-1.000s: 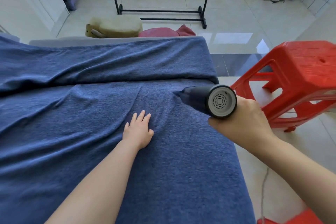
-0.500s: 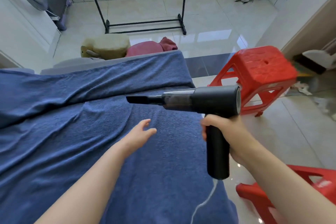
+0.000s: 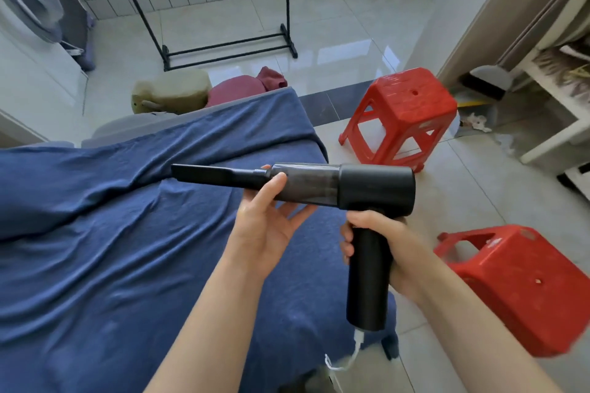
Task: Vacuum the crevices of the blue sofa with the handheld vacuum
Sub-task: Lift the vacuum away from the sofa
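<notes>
The black handheld vacuum (image 3: 338, 185) is held level in the air above the right end of the blue sofa (image 3: 111, 249), its narrow crevice nozzle pointing left. My right hand (image 3: 386, 246) is wrapped around the vertical handle. My left hand (image 3: 268, 217) cups the dark dust barrel from below, thumb on its front and fingers spread under it. A white cord hangs from the handle's bottom end. The nozzle tip floats over the fold where the blue cover meets the backrest, not touching it.
Two red plastic stools stand on the tiled floor to the right, one upright (image 3: 402, 118) and one near my right forearm (image 3: 523, 287). Behind the sofa lie cushions (image 3: 172, 96) and a black clothes rack base (image 3: 230, 48). A white shelf unit (image 3: 555, 105) is at far right.
The vacuum was lifted off the sofa and turned sideways. My left hand left the sofa surface and came up to hold the barrel. The view swung right and back.
</notes>
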